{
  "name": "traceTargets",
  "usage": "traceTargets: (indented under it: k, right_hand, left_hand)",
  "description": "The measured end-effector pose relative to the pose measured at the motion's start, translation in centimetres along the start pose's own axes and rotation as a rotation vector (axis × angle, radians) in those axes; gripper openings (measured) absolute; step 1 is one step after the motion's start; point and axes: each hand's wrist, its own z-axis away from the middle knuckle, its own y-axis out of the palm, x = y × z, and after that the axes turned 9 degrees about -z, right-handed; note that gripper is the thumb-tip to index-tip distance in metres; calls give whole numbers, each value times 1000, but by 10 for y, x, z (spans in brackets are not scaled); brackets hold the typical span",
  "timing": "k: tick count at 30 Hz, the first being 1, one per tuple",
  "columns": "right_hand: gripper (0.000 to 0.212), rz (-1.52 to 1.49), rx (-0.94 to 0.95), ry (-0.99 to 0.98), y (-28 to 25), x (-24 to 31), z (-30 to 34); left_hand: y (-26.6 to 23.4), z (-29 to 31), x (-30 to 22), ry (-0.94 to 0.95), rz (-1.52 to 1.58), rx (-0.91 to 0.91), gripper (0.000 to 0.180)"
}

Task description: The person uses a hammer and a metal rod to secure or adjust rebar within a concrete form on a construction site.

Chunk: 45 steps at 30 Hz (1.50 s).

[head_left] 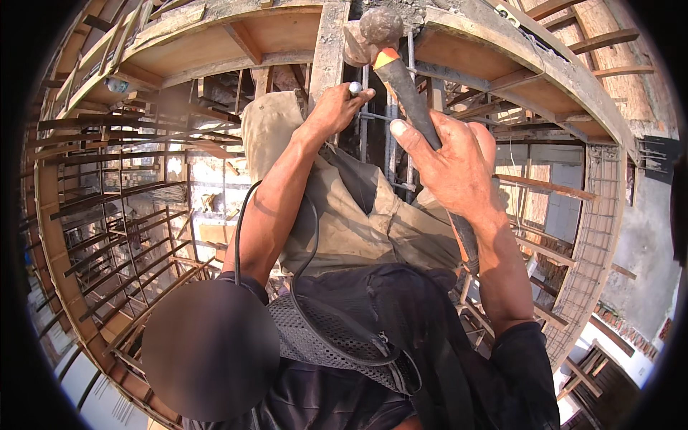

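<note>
Well left of the sledgehammer point(408, 93), a long brown formwork plank point(49, 208) appears bowed by the lens. Nearer to the sledgehammer's head, though still left of it, a plywood form panel point(193, 54) sits in a frame of rough lumber. A black cord point(239, 236) loops to the left of the sledgehammer's handle, and the khaki trousers point(322, 222) spread between the two and behind the handle. A cement-crusted board point(330, 50) lies just left of the sledgehammer's head. On that same side, near the upper handle, is the left hand point(337, 107), its fingers curled closed round a metal piece point(355, 87); only the pale rounded end of it shows. Steel rebar point(390, 154) stands tied with crosspieces just left of the sledgehammer's handle and passes behind it. The sledgehammer itself slants, head away from the body, with an orange band under the head and a dark handle. The right hand point(459, 165) grips that handle partway along, fingers wrapped round it and thumb showing on its left. Right of the sledgehammer runs a wooden bar point(545, 186), then a rebar cage point(588, 236), and farthest out a grey concrete surface point(634, 258)
</note>
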Motion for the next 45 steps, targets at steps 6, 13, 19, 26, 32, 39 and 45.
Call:
traceTargets:
  k: [6, 13, 19, 26, 32, 39, 45]
  right_hand:
    - [30, -45, -89, -141, 9, -22, -10]
    - [35, 58, 41, 83, 4, -19, -8]
    - [30, -192, -78, 14, -7, 12, 11]
    - [23, -231, -140, 249, -27, -29, 53]
    - [24, -297, -198, 487, -37, -66, 72]
    - [25, -256, -203, 515, -41, -83, 75]
    - [22, -310, -190, 468, -38, -78, 82]
  left_hand:
    - [2, -6, -1, 7, -3, 8, 51]
    - [12, 1, 5, 82, 40, -63, 49]
    - [20, -62, 5, -172, 329, -244, 68]
    - [12, -116, -29, -77, 440, -824, 64]
    - [12, -126, -20, 7, 434, -669, 65]
    - [27, -101, -20, -26, 252, -412, 58]
    - [20, -84, -24, -151, 322, -330, 55]
